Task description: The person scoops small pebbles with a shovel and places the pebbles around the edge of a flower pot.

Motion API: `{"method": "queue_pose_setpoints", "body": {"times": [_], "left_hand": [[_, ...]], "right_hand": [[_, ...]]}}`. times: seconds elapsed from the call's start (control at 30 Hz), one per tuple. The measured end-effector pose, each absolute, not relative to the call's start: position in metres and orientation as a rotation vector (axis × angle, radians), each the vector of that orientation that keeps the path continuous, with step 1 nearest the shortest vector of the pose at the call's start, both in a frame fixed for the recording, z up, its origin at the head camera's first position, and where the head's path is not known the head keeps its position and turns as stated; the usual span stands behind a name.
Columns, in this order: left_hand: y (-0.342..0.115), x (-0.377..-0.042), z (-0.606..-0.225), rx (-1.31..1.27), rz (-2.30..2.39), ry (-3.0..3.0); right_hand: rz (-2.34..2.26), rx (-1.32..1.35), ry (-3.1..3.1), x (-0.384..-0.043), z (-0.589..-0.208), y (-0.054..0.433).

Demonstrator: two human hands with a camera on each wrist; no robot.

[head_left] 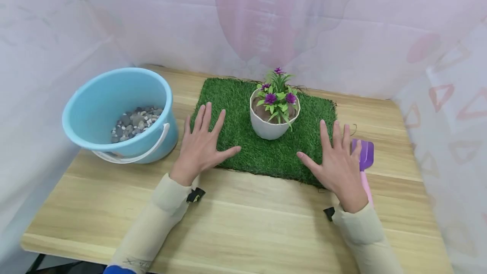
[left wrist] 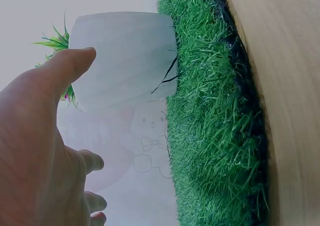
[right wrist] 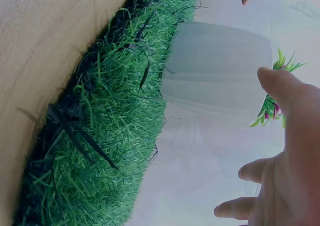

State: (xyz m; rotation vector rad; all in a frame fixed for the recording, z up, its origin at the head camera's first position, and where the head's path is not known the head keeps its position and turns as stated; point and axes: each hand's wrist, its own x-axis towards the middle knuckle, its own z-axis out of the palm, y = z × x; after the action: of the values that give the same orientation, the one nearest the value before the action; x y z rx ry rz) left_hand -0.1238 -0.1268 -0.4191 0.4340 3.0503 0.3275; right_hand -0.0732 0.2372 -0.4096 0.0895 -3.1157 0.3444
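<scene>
A white flowerpot (head_left: 269,128) stands upright on a green artificial turf mat (head_left: 239,138). Purple flowers with green leaves (head_left: 279,96) rise from the brown filling in it. To its left my left hand (head_left: 201,145) hovers with fingers spread, over the mat's left edge. My right hand (head_left: 336,164) is spread the same way at the mat's right edge. Neither hand touches the pot or holds anything. Both wrist views show the pot's smooth side (left wrist: 125,58) beyond the thumb. Partly behind my right hand lies a small shovel with a purple blade (head_left: 367,155) and pink handle.
On the left of the wooden table (head_left: 251,219) stands a light blue bucket (head_left: 163,92) with a white handle, holding grey and white pebbles (head_left: 137,124). Printed white cloth (head_left: 171,24) hangs behind the table and along both sides.
</scene>
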Motion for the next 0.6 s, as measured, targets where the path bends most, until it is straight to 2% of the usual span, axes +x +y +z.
{"method": "queue_pose_setpoints", "body": {"times": [0.33, 0.6], "left_hand": [[-0.132, -0.107, -0.412, 0.508, 0.334, 2.995], [-0.139, -0.082, -0.399, 0.655, 0.515, 3.023]], "right_hand": [[0.353, 0.106, -3.130, -0.067, -0.402, 0.238], [0.413, 0.192, -3.028, -0.053, -0.401, 0.249]]}}
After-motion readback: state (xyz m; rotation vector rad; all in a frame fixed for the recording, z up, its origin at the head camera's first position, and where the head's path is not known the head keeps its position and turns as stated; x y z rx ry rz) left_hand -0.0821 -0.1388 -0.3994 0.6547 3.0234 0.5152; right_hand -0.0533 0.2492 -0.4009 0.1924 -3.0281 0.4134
